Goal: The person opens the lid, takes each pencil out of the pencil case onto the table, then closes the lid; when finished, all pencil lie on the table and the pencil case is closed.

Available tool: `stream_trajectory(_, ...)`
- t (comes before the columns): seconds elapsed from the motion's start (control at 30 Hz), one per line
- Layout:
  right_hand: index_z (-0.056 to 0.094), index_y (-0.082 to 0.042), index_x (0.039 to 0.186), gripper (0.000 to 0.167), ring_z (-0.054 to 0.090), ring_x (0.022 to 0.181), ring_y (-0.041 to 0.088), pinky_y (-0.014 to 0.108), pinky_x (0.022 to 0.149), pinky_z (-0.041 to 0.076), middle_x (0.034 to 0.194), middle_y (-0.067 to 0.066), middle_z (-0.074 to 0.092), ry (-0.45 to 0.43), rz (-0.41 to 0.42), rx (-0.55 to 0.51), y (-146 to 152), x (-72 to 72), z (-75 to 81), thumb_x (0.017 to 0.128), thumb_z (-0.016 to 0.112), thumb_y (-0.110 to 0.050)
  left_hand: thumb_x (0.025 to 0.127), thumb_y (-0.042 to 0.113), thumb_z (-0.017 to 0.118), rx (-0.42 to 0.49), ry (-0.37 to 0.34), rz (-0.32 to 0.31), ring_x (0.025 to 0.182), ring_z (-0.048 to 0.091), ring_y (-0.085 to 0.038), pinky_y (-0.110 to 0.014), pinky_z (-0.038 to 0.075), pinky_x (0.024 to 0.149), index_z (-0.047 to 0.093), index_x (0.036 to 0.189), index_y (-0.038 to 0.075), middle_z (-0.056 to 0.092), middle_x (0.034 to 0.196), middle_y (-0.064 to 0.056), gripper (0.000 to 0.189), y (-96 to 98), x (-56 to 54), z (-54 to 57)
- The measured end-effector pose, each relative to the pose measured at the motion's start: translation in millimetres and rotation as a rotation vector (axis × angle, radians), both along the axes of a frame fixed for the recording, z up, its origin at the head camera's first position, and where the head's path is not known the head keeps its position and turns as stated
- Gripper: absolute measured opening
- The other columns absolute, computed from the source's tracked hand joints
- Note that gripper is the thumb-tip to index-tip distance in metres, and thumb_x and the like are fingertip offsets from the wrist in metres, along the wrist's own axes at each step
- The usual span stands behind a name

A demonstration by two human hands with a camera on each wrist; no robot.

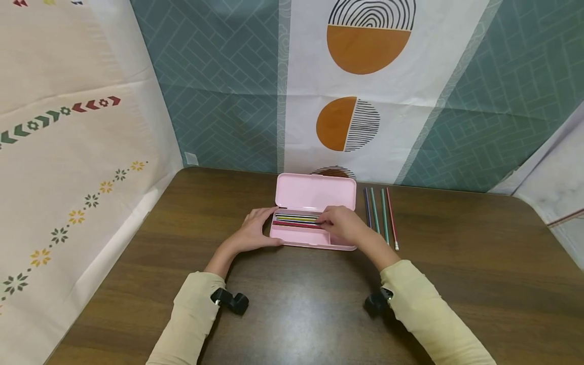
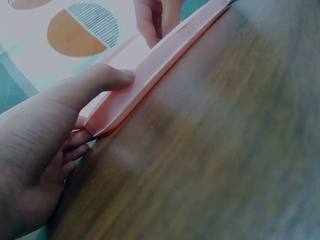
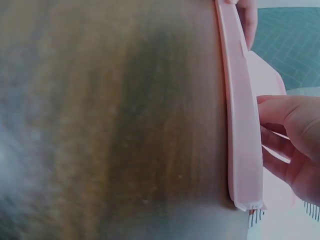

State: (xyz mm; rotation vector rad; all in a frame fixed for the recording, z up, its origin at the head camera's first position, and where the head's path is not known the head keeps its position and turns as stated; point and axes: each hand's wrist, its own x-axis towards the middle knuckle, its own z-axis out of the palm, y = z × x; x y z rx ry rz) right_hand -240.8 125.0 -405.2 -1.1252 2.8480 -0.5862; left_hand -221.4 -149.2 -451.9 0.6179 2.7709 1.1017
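A pink pencil case (image 1: 299, 236) lies with its lid (image 1: 315, 191) raised at the back. Several colored pencils (image 1: 292, 221) lie side by side in its rear compartment. My left hand (image 1: 251, 232) grips the case's left end, thumb along the front wall and fingers round the far side, as the left wrist view shows. Reaching over the right part of the case, my right hand (image 1: 343, 223) has curled fingers at the pencils' right ends, pinching a dark pencil there. In the right wrist view, the front wall (image 3: 245, 125) hides those fingertips.
Right of the case, several more pencils lie roughly parallel on the brown table, among them a red pencil (image 1: 392, 218) and a dark blue pencil (image 1: 367, 207). A patterned cloth (image 1: 228, 101) hangs behind the table's back edge. Another cloth (image 1: 91, 167) hangs at the left.
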Motion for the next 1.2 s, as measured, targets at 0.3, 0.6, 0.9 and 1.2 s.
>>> stream_trajectory(0.3, 0.077, -0.006, 0.091, 0.010, 0.062, 0.075, 0.018, 0.034, 0.074, 0.052, 0.082, 0.004, 0.069, 0.078, 0.031, 0.018, -4.3, 2.8, -2.5, 0.084, 0.072, 0.000, 0.073, 0.039, 0.079, 0.002, 0.001, 0.000, 0.131, 0.030, -0.032, -0.054, 0.023, 0.106, 0.037, 0.147, 0.006, 0.042, 0.144, -0.015, 0.092, -0.6, 0.5, -1.0)
stream_trajectory(0.6, 0.076, -0.003, 0.100, 0.016, 0.063, 0.086, 0.023, 0.038, 0.079, 0.051, 0.093, 0.008, 0.069, -0.031, -0.024, -0.011, 0.4, -1.6, 1.4, 0.084, 0.072, -0.002, 0.072, 0.040, 0.079, 0.010, -0.003, -0.005, 0.131, 0.029, -0.032, -0.055, 0.024, 0.106, 0.037, 0.148, 0.006, 0.042, 0.144, -0.016, 0.093, 1.7, 0.2, -0.6)
stream_trajectory(0.9, 0.076, -0.002, 0.101, 0.017, 0.063, 0.088, 0.024, 0.038, 0.082, 0.050, 0.095, 0.009, 0.069, -0.067, -0.037, 0.039, -6.6, -3.9, 5.9, 0.085, 0.072, -0.003, 0.072, 0.039, 0.078, 0.003, 0.005, -0.001, 0.131, 0.030, -0.033, -0.055, 0.024, 0.106, 0.037, 0.147, 0.004, 0.041, 0.144, -0.017, 0.093, 1.0, 1.4, 2.3)
stream_trajectory(1.2, 0.076, -0.006, 0.103, 0.020, 0.057, 0.075, 0.019, 0.035, 0.072, 0.048, 0.085, 0.004, 0.065, -0.022, -0.102, 0.115, -16.3, -3.1, 6.9, 0.082, 0.075, -0.005, 0.072, 0.039, 0.078, 0.008, 0.015, -0.001, 0.130, 0.030, -0.033, -0.055, 0.025, 0.105, 0.038, 0.147, 0.005, 0.043, 0.142, -0.016, 0.092, 1.3, 1.3, 1.3)
